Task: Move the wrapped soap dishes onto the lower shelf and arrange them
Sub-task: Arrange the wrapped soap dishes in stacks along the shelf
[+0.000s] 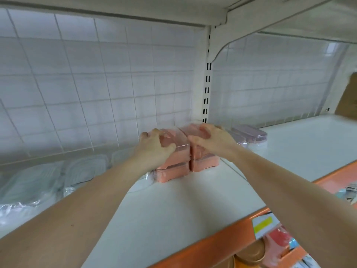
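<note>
Head view: left hand [154,144] and right hand [214,141] each curl over a two-high stack of pink dishes [173,163], side by side on the white shelf [193,206]. Advisable: lift both stacks level, gripping low so neither top dish slides. Orange-edged shelf, white tile [96,84] behind.

light: soft, even | shadows: faint | edges: bowed | focus: slightly blurred

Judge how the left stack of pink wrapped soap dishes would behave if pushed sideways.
The left stack, two high under the left hand, would probably slide on the smooth white shelf. Its glossy wrap looks slippery, so the top dish might shift. The right stack alongside likely blocks rightward movement.
</note>
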`<state>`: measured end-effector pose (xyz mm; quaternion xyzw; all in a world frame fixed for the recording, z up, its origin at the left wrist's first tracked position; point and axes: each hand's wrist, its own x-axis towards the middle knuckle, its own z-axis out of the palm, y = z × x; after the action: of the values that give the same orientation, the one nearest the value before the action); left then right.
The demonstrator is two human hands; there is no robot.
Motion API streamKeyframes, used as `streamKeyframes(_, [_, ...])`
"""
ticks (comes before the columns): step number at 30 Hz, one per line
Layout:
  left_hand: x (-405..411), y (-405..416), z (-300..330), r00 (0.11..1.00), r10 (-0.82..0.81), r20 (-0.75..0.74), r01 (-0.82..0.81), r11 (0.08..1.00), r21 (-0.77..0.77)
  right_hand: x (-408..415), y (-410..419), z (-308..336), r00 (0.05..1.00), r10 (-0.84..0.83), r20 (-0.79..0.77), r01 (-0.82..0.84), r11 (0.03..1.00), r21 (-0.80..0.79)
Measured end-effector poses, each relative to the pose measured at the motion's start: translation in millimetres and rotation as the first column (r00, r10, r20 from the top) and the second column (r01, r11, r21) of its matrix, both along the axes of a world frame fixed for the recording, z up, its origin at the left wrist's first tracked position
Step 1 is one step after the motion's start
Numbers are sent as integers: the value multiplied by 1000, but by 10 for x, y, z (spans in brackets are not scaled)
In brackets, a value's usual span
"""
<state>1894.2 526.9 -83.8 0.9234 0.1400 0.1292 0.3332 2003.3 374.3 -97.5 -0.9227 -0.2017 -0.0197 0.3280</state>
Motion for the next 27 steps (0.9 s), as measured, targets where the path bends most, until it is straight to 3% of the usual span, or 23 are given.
streamKeyframes(7, [-26,47,-44,1000,-18,10,18,1000,-1,70,23,45,999,41,-3,-42,996,-81])
streamKeyframes(13, [-206,257,21,993,82,83,-84,996,21,-129,245,264,980,-17,199,37,995,-97])
streamKeyframes(20, [-1034,711,121,980,182,74,-186,981,51,-946,852,360,960,167,227,-137,980,-142])
streamKeyframes(27, [-2651,1565,357,902,417,108,-429,892,142,-2371,2005,603,886,418,202,-397,908,-136])
